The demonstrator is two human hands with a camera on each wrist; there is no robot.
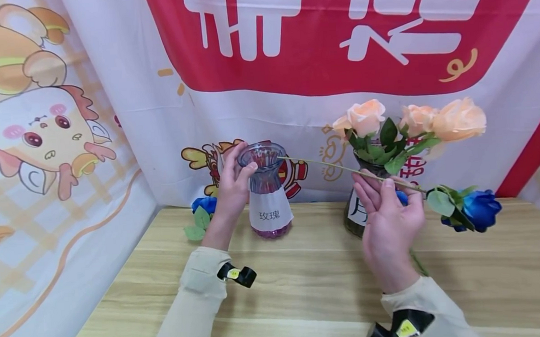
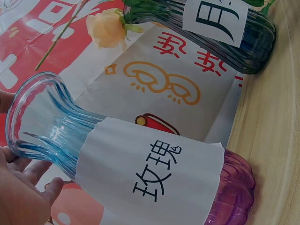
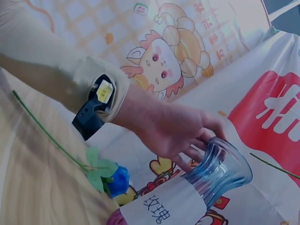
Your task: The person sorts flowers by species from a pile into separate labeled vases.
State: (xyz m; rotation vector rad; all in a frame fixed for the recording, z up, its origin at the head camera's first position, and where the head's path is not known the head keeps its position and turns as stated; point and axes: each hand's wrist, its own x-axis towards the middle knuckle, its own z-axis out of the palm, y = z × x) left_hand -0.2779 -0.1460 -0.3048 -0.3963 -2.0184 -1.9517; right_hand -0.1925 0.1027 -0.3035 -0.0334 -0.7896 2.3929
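The left hand (image 1: 233, 184) holds the vase (image 1: 270, 209) by its top. The right hand (image 1: 392, 220) pinches a blue rose (image 1: 481, 211) by its stem (image 1: 332, 164), tip near the vase.

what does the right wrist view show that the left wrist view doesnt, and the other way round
Only the right wrist view shows a blue rose lying on the table, plus the left sleeve with a black device strapped on.

Only the left wrist view shows a peach rose and a second, darker vase.

Both show the blue-and-purple vase, the left hand at its rim, part of a thin stem, the table and the printed backdrop.
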